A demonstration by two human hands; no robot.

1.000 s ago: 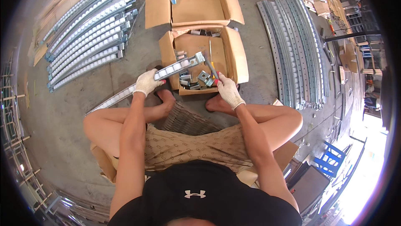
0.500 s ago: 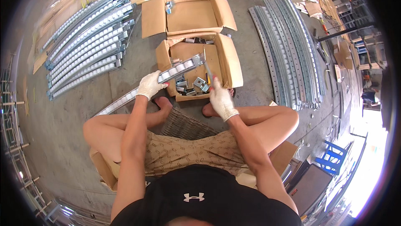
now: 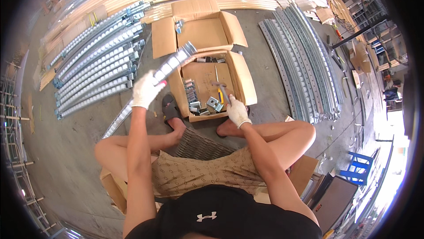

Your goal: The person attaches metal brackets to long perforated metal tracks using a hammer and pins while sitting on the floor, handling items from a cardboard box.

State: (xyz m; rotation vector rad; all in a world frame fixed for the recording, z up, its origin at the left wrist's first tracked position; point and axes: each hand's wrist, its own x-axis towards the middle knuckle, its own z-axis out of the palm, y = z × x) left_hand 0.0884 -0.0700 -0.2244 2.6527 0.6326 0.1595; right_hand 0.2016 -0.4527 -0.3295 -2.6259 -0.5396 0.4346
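Concrete floor is seen between the carton and stacked rails. Over the carton's left edge, a slanted roller rail is held in the left hand's closed grip; a hammer is clasped by the right hand, near-right corner.

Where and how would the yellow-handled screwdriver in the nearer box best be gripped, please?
Probably by its thick yellow handle, from above on the left: the handle points toward the person, the thin shaft away, and the hammer in the right hand crowds its right side.
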